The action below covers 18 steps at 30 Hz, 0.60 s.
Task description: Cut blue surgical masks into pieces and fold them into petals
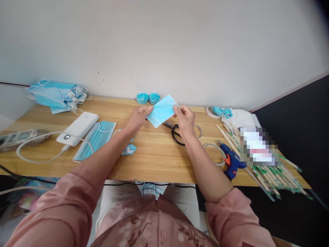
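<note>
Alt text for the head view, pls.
A person's left hand and right hand hold a blue sheet between them above a wooden table. Scissors lie partly hidden by the right hand; two blue flower shapes sit near the wall, a pile of masks at left, a blue glue gun at right.

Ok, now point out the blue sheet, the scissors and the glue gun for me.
Blue sheet (162, 112): head view, middle of its flat face.
Scissors (173, 126): head view, around the pivot.
Glue gun (233, 162): head view, on its blue body.
</note>
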{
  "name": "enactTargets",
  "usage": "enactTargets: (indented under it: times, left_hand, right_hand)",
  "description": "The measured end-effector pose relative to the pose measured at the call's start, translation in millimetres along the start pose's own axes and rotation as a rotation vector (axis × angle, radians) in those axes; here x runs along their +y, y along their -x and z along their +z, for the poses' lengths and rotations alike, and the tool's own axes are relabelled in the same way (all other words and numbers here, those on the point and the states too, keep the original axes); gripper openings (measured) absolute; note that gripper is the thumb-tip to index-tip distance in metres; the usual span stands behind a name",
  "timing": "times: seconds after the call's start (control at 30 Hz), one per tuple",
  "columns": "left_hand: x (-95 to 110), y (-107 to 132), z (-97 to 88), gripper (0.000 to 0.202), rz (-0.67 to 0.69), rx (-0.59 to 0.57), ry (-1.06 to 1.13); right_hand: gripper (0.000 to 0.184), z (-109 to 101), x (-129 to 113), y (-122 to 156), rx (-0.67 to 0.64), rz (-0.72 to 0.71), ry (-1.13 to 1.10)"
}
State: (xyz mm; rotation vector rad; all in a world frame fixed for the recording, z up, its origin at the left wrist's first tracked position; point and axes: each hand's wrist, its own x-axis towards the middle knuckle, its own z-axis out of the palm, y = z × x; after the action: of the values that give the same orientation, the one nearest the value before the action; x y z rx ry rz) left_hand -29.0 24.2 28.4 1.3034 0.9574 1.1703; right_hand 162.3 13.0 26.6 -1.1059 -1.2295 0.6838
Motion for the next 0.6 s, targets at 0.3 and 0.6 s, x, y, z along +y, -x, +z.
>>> enactTargets:
  times: [0.3,0.6]
  left_hand:
    - [-6,-8,-4.6,0.045,0.031,0.018,-0.013]
    - [8,1,-4.1,0.033,0.147,-0.164,-0.360]
  right_hand:
    - [0.047,-1,6,-2,-0.045,0.001,-0.006]
    - [0.034,-18,-17,-5,-0.267,-0.520,0.525]
